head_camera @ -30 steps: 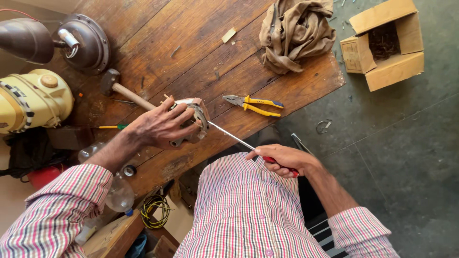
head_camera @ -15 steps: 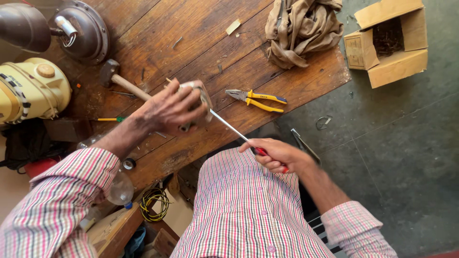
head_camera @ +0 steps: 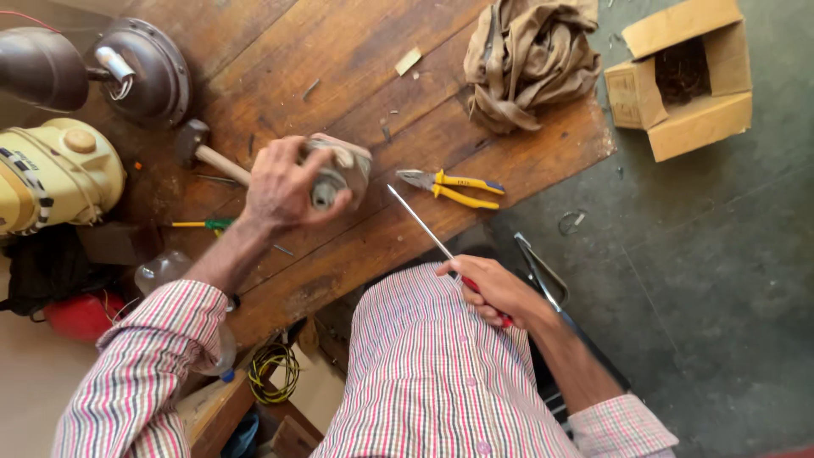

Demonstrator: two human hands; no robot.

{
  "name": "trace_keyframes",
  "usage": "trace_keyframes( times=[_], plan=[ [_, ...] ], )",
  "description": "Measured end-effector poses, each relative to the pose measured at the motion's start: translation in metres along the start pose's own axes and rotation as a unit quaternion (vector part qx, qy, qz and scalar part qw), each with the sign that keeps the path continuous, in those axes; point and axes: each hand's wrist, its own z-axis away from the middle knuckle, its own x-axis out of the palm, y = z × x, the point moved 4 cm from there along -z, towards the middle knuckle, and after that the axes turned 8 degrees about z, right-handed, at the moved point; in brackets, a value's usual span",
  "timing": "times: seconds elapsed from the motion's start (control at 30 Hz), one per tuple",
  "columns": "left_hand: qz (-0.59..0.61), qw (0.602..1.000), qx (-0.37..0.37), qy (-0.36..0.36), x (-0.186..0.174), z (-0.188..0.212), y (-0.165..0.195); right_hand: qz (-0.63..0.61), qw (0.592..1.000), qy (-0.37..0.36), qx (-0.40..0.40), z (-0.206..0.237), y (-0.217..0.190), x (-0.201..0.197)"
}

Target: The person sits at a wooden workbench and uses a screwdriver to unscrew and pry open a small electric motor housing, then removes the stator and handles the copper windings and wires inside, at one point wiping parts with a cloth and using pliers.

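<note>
Left hand [head_camera: 284, 182] gripped the small metal part [head_camera: 339, 170] over the wooden bench [head_camera: 254, 68]; right hand [head_camera: 492, 293] closed round the screwdriver [head_camera: 421, 223], tip just beside the part. Likely risk: tip slipping toward the fingers [head_camera: 326, 212], part being unclamped.

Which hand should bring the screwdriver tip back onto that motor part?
Probably right: right hand grips the red-handled screwdriver, tip pointing at the motor part. Left hand is occupied holding that part.

We see the screwdriver's red handle [head_camera: 483, 297] mostly buried in our right hand [head_camera: 496, 293], the hammer's shaft [head_camera: 222, 164] vanishing behind our left hand [head_camera: 284, 182], and the far-left dark dome [head_camera: 38, 68] cut off.
</note>
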Motion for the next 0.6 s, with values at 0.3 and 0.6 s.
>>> trace_keyframes(
  times=[0.3,0.6],
  plan=[
    [0.309,0.817,-0.466,0.138,0.038,0.036,-0.031,0.041,0.999,-0.015,-0.013,-0.011,-0.003,0.016],
    [0.62,0.479,-0.587,0.206,0.069,0.044,-0.029,0.02,0.998,-0.051,-0.016,-0.012,-0.024,0.036]
  ],
)
